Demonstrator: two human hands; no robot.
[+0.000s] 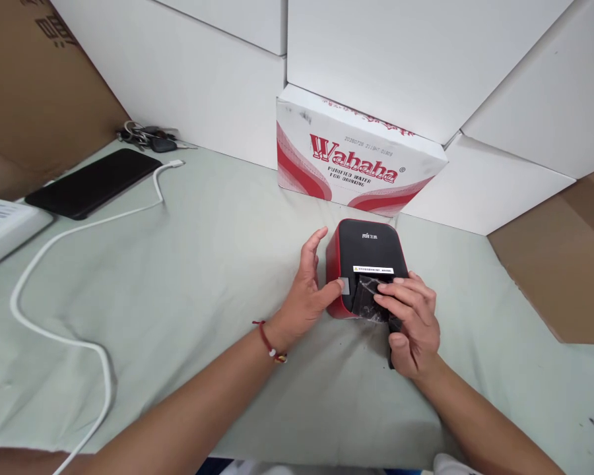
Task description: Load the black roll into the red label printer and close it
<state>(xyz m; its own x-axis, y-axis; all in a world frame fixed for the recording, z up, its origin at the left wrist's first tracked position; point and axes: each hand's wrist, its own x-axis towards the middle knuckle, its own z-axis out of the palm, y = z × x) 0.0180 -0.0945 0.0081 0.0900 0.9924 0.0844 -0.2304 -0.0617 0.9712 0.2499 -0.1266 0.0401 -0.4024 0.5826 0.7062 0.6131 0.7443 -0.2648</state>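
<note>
A small red and black receipt printer [369,247] sits on the cloth, with a white warning strip across its top. My left hand [301,300] is at its left side; the thumb presses on a grey button, and the other fingers stretch up, apart. A black piece in crinkled clear film [367,300] lies against the printer's front part. My right hand [416,323] is curled over that piece, fingertips on the film. Below the right thumb, a dark narrow part sticks out, mostly hidden by the hand.
Behind the printer stands a white and red Wahaha water carton [356,155]. At the left lie a black phone [94,181], a white cable [54,244], keys [151,137] and a white box [10,227]. White panels and brown cardboard [564,264] border the green cloth [202,251].
</note>
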